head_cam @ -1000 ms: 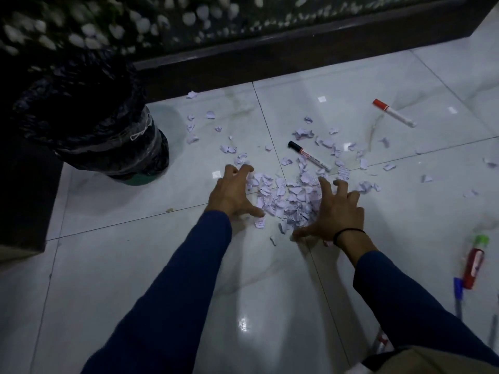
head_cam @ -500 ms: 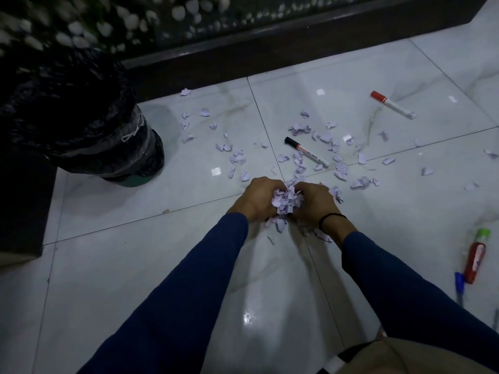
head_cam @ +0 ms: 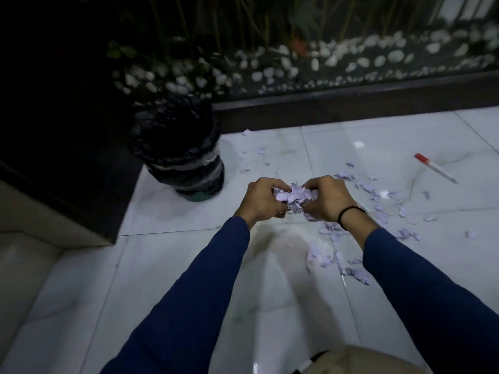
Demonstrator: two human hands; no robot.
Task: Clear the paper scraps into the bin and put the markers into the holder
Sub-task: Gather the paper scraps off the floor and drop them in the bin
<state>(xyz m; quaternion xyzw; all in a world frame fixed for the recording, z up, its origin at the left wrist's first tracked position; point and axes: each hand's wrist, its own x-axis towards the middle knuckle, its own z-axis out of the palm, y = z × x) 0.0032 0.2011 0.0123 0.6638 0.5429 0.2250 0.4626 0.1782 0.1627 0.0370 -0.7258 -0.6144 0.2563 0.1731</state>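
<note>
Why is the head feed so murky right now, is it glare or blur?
Head view: dim overall, the bin nearly lost in shadow upper left; motion blur smears the pebbles and the loose scraps on the floor; small glare spots on the tiles; wide-angle bending at the edges.

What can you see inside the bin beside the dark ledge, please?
Only the black liner bag bunched over the bin shows; its inside is too dark to see any contents. The scraps gripped between both hands have not reached it.
</note>
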